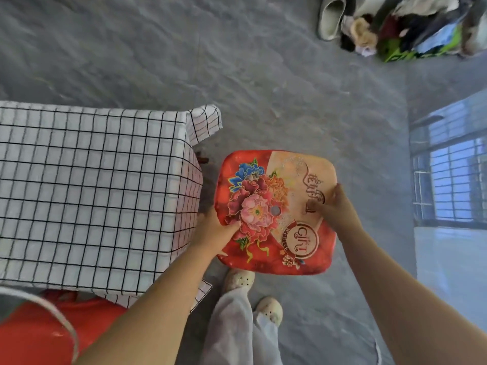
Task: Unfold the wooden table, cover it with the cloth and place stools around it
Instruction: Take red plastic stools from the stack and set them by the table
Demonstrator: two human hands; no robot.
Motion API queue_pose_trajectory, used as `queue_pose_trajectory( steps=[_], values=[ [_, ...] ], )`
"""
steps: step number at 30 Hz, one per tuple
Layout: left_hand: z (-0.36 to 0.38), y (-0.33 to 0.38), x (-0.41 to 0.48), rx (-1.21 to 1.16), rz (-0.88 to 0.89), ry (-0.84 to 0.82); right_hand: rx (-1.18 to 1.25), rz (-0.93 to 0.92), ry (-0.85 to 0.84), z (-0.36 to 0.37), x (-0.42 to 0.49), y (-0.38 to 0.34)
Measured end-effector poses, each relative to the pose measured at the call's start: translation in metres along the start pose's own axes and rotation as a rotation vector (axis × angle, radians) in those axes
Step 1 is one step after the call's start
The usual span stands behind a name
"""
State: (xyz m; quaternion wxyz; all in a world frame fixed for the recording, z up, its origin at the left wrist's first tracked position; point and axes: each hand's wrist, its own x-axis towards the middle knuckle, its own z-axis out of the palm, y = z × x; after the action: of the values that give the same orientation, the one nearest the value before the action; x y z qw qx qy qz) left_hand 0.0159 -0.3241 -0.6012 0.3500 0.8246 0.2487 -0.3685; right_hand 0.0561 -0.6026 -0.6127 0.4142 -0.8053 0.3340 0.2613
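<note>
A white cloth with a black grid (pixel 89 185) covers the table at the left; one cloth corner hangs off the far right edge. Just right of the table is a red plastic stool (pixel 276 214) with a flower print and the word GIFT on its seat. My left hand (pixel 214 231) grips the seat's left edge, thumb on top. Over on the seat's right edge, my right hand (pixel 336 206) holds on with its fingers curled over. The stool's legs are hidden under the seat.
A second red stool (pixel 52 330) shows under the table's near edge at the bottom left. My feet in pale shoes (pixel 253 293) stand just below the held stool. A pile of clothes and slippers (pixel 400 27) lies far right. Grey concrete floor (pixel 263 88) surrounds everything.
</note>
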Motion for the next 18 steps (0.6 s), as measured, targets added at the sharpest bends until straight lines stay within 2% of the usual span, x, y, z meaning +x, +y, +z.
queue_pose_trajectory(
  steps=[5,9,11,13,18],
  values=[
    [0.01,0.002,0.017,0.055,-0.008,0.107,-0.107,-0.002,0.05,0.012,0.016,0.009],
    [0.013,0.004,0.011,0.108,-0.001,0.102,-0.224,-0.058,0.111,0.013,0.004,0.004],
    [0.008,0.009,-0.001,0.119,0.02,0.097,-0.335,-0.145,0.148,0.011,-0.017,-0.008],
    [-0.003,0.02,-0.019,0.128,0.067,0.126,-0.338,-0.214,0.149,0.006,-0.043,-0.025],
    [-0.063,0.06,-0.096,0.16,0.29,0.376,-0.295,-0.479,0.161,-0.024,-0.135,-0.086]
  ],
)
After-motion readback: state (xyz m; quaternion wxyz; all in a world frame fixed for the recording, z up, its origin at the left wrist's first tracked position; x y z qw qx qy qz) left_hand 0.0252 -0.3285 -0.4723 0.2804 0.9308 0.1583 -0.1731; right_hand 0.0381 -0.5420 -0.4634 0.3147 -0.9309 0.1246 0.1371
